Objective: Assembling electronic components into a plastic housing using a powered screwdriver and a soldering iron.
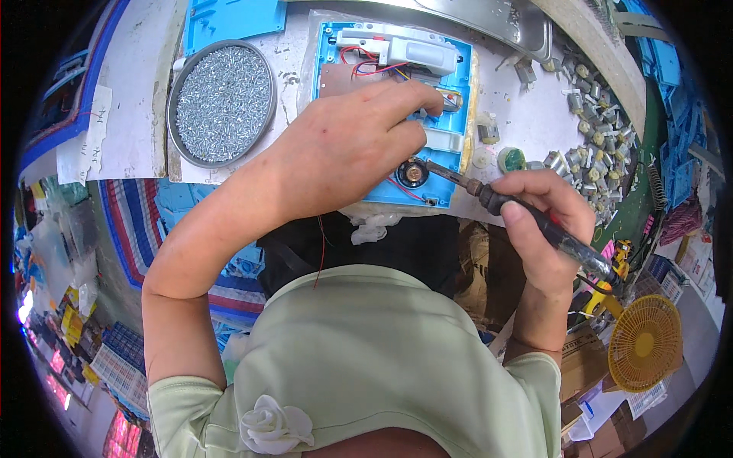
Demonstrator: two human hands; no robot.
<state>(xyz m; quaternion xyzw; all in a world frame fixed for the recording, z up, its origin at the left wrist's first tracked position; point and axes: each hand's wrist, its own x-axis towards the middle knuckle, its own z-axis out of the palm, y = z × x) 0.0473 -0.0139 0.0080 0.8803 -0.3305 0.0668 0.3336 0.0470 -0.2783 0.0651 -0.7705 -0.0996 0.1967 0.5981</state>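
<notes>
A blue plastic casing (458, 153) lies before me on the table, with a white module (424, 55), a brown board (340, 80), red, blue and yellow wires, and a round black speaker (412, 173). My left hand (343, 141) reaches across the casing, fingers curled over its right part by a small metal-edged part (452, 101). Whatever its fingertips pinch is hidden. In my right hand (546, 221) is a soldering iron (553, 235), gripped by its dark handle. Its metal tip points left, close to the speaker's upper right edge; whether they touch I cannot tell.
A round metal bowl of small screws (221, 103) stands to the left. Many small metal motors (599, 145) are heaped at the right, near a small green-filled round container (511, 159). A metal tray (527, 30) sits at the back. A yellow fan (645, 343) is at lower right.
</notes>
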